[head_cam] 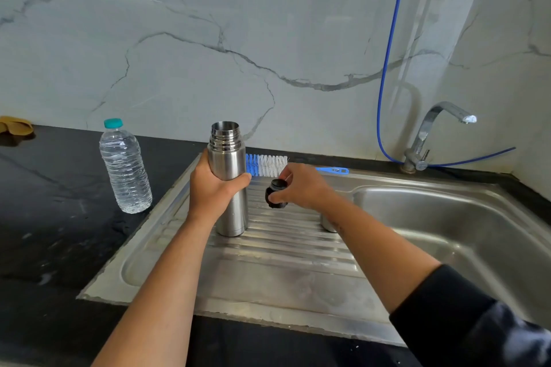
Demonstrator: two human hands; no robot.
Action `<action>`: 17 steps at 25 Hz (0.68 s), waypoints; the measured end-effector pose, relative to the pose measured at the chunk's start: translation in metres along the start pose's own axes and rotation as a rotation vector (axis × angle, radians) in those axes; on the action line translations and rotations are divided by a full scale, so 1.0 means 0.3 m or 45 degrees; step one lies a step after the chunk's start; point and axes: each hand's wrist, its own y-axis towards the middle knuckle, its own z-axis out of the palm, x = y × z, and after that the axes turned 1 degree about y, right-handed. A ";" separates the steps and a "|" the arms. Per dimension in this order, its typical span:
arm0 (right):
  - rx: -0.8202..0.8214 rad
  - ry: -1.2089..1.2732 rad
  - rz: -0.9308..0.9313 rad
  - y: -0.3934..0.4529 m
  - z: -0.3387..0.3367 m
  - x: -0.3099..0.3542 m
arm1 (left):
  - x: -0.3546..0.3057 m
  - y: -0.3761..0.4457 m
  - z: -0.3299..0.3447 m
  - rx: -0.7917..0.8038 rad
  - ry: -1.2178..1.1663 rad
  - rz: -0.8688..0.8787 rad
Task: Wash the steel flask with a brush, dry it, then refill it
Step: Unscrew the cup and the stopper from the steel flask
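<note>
Flask: the steel flask (pixel 229 182) is standing upright on the ribbed draining board (pixel 286 250) at the centre of the frame, its threaded mouth open and facing up, likely so it stays put while the top is dealt with.
Left hand: the left hand (pixel 212 188) is wrapping round the flask's body below the shoulder, fingers curled to the front, steadying it against tipping.
Right hand: the right hand (pixel 299 188) is pinching the dark stopper (pixel 276 193) just right of the flask, clear of the mouth, seemingly to set it aside.
Brush: the blue-and-white bottle brush (pixel 267 165) is lying along the board's far edge behind both hands, within easy reach for scrubbing.
Steel cup: a small steel piece (pixel 328 223), perhaps the flask's cap, is sitting partly hidden under the right forearm.
Water bottle: a capped plastic bottle (pixel 125 168) is waiting on the dark bench (pixel 53 217) at left, probably for the refill.
Basin and tap: the sink basin (pixel 465 226) and tap (pixel 432 134) are sitting at right, not running.
Stage: opening is done; washing is not yet begun.
</note>
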 end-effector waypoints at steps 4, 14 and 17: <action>0.040 -0.083 -0.005 -0.010 0.049 -0.013 | 0.008 0.003 0.001 -0.002 0.009 -0.001; 0.139 -0.241 0.028 -0.021 0.077 -0.003 | 0.004 0.000 0.003 -0.007 0.020 -0.004; 0.048 -0.111 -0.054 -0.030 0.054 0.032 | -0.006 0.000 0.001 -0.014 0.028 -0.002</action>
